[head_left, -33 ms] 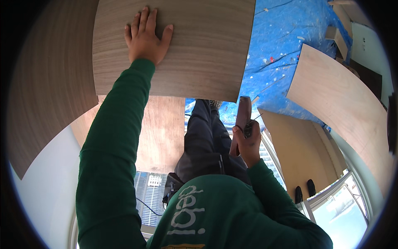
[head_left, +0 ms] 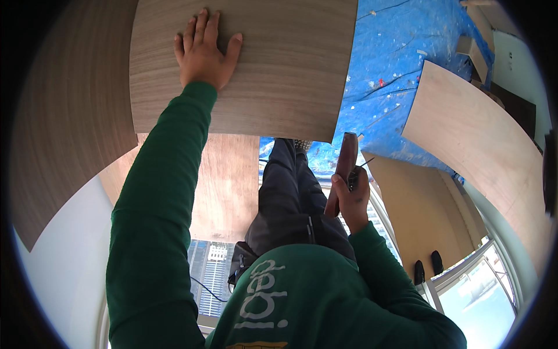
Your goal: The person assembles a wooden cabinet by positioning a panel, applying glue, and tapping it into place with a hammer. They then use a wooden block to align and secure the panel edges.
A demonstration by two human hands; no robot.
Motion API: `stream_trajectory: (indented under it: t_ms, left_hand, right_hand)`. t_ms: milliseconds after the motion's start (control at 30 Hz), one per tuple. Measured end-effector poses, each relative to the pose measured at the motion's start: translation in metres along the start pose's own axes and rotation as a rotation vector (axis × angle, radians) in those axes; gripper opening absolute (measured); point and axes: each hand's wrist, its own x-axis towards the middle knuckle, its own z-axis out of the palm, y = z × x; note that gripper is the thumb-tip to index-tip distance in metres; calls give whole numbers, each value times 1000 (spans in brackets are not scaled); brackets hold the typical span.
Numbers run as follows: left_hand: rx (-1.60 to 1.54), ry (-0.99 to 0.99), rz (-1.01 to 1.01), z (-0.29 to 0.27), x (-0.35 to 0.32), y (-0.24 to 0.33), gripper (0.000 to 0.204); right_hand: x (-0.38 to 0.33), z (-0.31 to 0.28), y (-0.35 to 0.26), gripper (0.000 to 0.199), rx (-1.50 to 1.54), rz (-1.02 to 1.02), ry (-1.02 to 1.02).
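My left hand [head_left: 206,56] lies flat with spread fingers on a brown wood-grain panel [head_left: 279,75] in front of me. To the right of my legs, my right hand [head_left: 353,198] is wrapped round a long reddish-brown block that looks like a wooden hand plane [head_left: 347,152]. The plane is tilted, its far end up near the panel's front corner but apart from it. Dark parts show beside my fingers, and a thin piece sticks out to the right. The plane's underside is hidden.
Another brown wood-grain panel [head_left: 70,104] stands on the left. Below the front panel is a pale plywood sheet [head_left: 224,186]. Blue sheeting [head_left: 383,75] with scraps covers the floor. On the right are a curved-looking light board [head_left: 471,139], a tan board [head_left: 412,209] and two black shoes [head_left: 428,267].
My right hand has shifted slightly to the right with the plane, which has turned a little. My left hand stays in place on the panel.
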Motion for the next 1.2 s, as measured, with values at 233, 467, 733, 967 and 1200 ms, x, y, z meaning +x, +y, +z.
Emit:
stream_trajectory:
  t_ms: [233,467,733,967,1200]
  left_hand:
    - [-25,3,0,4,1,-2,75]
    - [-148,107,53,-11,0,1,70]
    - [-1113,-551,239,-98,-149,171,85]
    - [-1248,-907,-144,-95,-176,227,77]
    - [-1783,-1352,-644,-77,-173,214,36]
  right_hand:
    - [38,-33,-18,34,239,4,11]
    - [51,-51,-10,52,684,129,-225]
    - [52,-67,-20,55,761,179,-359]
    - [53,-66,-39,56,628,129,-371]
    - [55,-73,-43,27,231,80,-202]
